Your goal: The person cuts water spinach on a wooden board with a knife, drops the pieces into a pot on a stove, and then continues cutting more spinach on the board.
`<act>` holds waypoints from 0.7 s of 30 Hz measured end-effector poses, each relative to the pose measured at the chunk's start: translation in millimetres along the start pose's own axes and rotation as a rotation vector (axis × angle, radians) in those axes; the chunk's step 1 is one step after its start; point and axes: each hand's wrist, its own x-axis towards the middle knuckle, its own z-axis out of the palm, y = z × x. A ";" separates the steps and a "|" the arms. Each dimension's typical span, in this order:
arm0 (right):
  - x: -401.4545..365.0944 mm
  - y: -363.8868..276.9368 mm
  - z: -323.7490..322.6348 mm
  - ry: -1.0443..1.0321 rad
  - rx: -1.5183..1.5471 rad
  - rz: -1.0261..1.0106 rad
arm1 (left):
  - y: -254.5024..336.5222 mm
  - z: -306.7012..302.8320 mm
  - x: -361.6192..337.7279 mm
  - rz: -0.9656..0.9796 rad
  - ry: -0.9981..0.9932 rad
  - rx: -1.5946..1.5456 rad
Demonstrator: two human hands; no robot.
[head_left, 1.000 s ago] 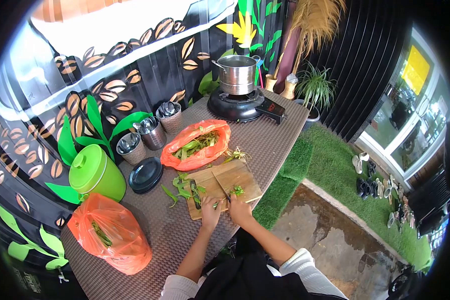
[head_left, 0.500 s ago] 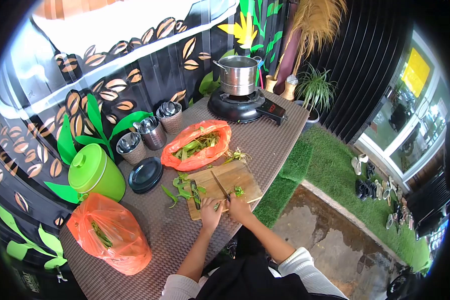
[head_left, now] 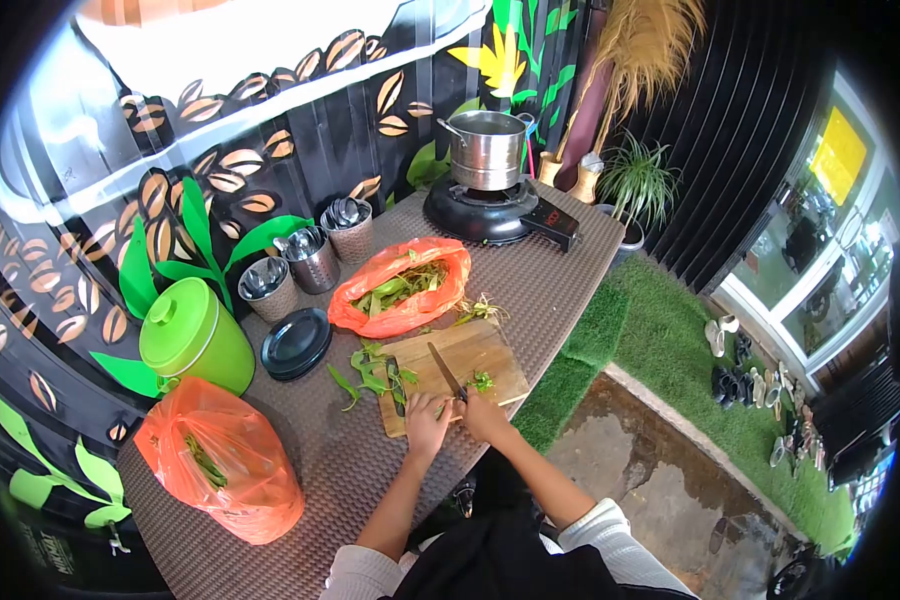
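Observation:
A wooden cutting board (head_left: 497,352) lies near the table's front edge. My right hand (head_left: 485,419) grips a kitchen knife (head_left: 444,367), its blade angled away and to the left over the board. Close beside it, my left hand (head_left: 428,420) presses bent fingers onto the board around a bit of green stems, mostly hidden under them. Chopped greens (head_left: 481,381) form a small pile right of the blade. Loose green leaves (head_left: 372,372) lie over the board's left edge and onto the table. Pale root ends (head_left: 482,310) rest by the far edge of the board.
Behind the board sits an open orange plastic bag (head_left: 358,318) of greens; another orange bag (head_left: 245,475) stands left. Black plates (head_left: 296,345), a green lidded bucket (head_left: 208,345) and cutlery cups (head_left: 311,264) line the wall side. A steel pot (head_left: 487,155) tops a portable stove (head_left: 478,218).
The view has shifted slightly, so the table's things sit a little further right. My hands stay at the same spot on the board, with the knife in almost the same pose.

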 end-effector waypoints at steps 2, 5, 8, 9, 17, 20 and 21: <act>-10.0 2.3 5.3 0.052 -0.097 -0.070 | -1.3 1.3 -0.6 -0.002 -0.018 -0.006; -28.8 -19.9 9.5 0.073 -0.064 0.106 | -3.4 2.8 -1.7 -0.008 -0.015 0.007; -13.3 -14.1 12.1 0.071 -0.016 0.073 | -2.0 1.3 -1.1 -0.021 -0.011 -0.003; -7.9 -7.3 13.5 0.068 -0.014 0.076 | -1.9 1.0 -2.9 -0.022 -0.015 -0.003; -27.6 -13.9 15.5 0.116 -0.048 0.066 | -1.5 0.7 -1.4 -0.035 -0.023 -0.032; -25.7 -17.3 5.2 0.073 -0.065 0.090 | -1.4 2.3 -2.6 -0.007 0.002 0.016; -24.1 -13.8 4.0 0.074 -0.063 0.091 | -0.2 0.9 -2.8 -0.005 0.001 0.017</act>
